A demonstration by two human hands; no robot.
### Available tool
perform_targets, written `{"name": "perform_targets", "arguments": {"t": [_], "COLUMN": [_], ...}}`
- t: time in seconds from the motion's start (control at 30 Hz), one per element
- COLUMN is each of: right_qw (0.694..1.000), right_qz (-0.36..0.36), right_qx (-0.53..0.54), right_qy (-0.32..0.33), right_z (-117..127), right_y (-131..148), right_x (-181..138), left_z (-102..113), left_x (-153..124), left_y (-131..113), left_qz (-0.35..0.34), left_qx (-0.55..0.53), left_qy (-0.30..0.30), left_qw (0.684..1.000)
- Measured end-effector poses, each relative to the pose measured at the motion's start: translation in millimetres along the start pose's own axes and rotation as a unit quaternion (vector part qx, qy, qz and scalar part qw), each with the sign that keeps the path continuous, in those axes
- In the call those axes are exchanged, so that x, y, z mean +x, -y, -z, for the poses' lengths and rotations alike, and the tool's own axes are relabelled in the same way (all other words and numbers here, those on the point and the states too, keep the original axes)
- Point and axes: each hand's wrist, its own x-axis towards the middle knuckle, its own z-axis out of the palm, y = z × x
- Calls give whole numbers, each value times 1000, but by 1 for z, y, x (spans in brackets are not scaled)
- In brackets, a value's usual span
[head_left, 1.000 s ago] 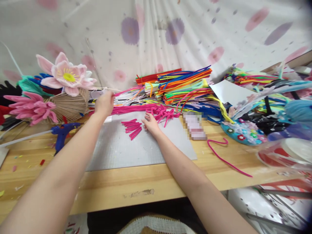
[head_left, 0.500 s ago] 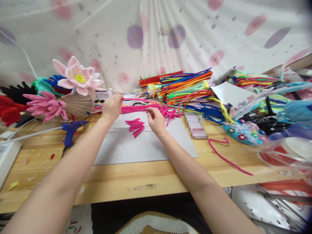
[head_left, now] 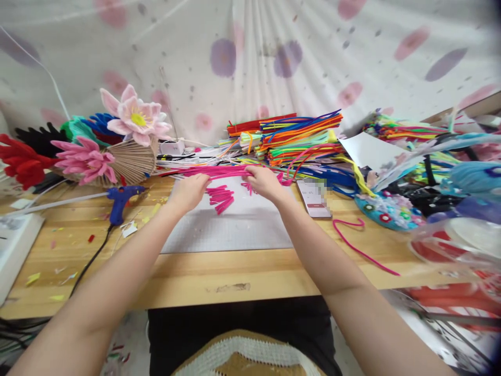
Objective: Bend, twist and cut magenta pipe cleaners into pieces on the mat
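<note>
My left hand is closed, its fingertips pinching one end of a magenta pipe cleaner. My right hand pinches the same stem farther right, so it stretches between the two hands. Just behind them lies a bundle of magenta pipe cleaners, which partly blends with the held one. Short cut magenta pieces rest on the grey cutting mat below and between my hands. More bent magenta pieces are partly hidden behind my right hand.
To the left are a blue glue gun and fuzzy flowers. A phone lies right of the mat, near a loose magenta pipe cleaner. Colourful pipe cleaner bundles are stacked behind. A decorated blue piece sits farther right.
My left hand has come down and nearer from its raised position, bringing the magenta pipe cleaner lower. My right hand has shifted slightly right and up. The camera view has moved a little.
</note>
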Motion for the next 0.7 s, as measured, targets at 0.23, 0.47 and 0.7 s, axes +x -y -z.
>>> {"name": "perform_targets", "arguments": {"t": [0.23,0.47,0.7], "right_qw": [976,979,986], "right_qz": [-7,116,73], "right_qx": [218,-49,148], "right_qy": [29,163,13], "right_z": [1,-25,-20], "right_y": [-18,-61,-47], "right_x": [-7,-28,-22], "left_z": [0,-13,-5], "left_x": [-21,-44,-31], "left_y": [4,10,-5], "left_qz": [145,34,143], "left_qx": [-176,-152,-266], "left_qy": [90,157,36], "left_qw": [969,975,953]}}
